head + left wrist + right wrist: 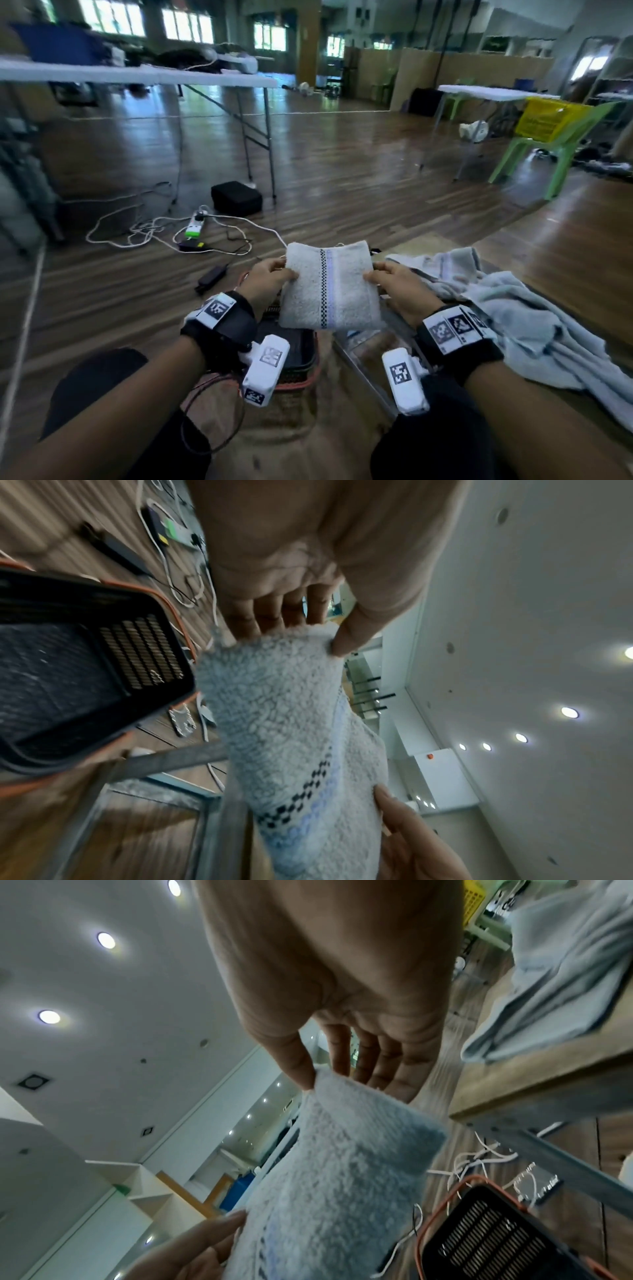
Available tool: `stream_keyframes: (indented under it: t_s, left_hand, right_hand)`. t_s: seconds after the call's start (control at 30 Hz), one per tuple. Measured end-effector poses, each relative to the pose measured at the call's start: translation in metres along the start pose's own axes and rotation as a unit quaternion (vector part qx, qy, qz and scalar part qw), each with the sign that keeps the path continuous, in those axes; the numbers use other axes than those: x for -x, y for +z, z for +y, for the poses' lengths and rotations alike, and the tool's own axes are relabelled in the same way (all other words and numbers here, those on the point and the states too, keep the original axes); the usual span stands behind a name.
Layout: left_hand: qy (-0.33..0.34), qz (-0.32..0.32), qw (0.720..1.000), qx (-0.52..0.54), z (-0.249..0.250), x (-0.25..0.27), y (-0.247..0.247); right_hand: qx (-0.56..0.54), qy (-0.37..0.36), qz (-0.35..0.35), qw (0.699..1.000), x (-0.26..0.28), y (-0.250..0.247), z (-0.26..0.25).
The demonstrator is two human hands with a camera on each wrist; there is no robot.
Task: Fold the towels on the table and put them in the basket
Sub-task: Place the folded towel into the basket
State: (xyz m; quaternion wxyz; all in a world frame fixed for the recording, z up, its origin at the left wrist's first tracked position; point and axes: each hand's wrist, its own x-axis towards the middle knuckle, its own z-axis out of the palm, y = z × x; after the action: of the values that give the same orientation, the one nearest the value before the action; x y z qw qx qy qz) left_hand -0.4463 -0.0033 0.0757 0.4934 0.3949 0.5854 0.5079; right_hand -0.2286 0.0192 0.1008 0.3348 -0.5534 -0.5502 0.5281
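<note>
A small folded white towel (pixel 329 287) with a checkered black and blue stripe hangs in the air between my hands. My left hand (pixel 274 274) pinches its left edge, thumb on top and fingers behind. My right hand (pixel 383 274) pinches the right edge the same way. The left wrist view shows the towel (pixel 291 723) under my thumb, and the right wrist view shows the towel (pixel 342 1164) pinched likewise. Below the towel sits the black basket (pixel 298 353) with an orange rim, seen also as the basket (pixel 85 669) and the basket (pixel 496 1240). More unfolded pale towels (pixel 513 318) lie heaped on the table at right.
The wooden table edge (pixel 534 1093) with its metal frame is to my right, beside the basket. Cables and a power strip (pixel 193 228) lie on the wooden floor ahead, with a black case (pixel 236 198). A white folding table (pixel 137 73) stands at far left, a green chair (pixel 555 137) far right.
</note>
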Motion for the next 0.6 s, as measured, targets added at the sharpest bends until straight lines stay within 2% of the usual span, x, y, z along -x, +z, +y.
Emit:
stream_keyframes:
  t_s: [0.3, 0.6]
  left_hand:
    - [-0.085, 0.072, 0.993, -0.025, -0.073, -0.053, -0.060]
    - [-0.199, 0.090, 0.965, -0.146, -0.185, -0.171, -0.094]
  right_hand:
    - [0.033, 0.087, -0.070, 0.993, -0.087, 0.088, 0.050]
    - [0.126, 0.183, -0.071, 0.972, -0.209, 0.164, 0.158]
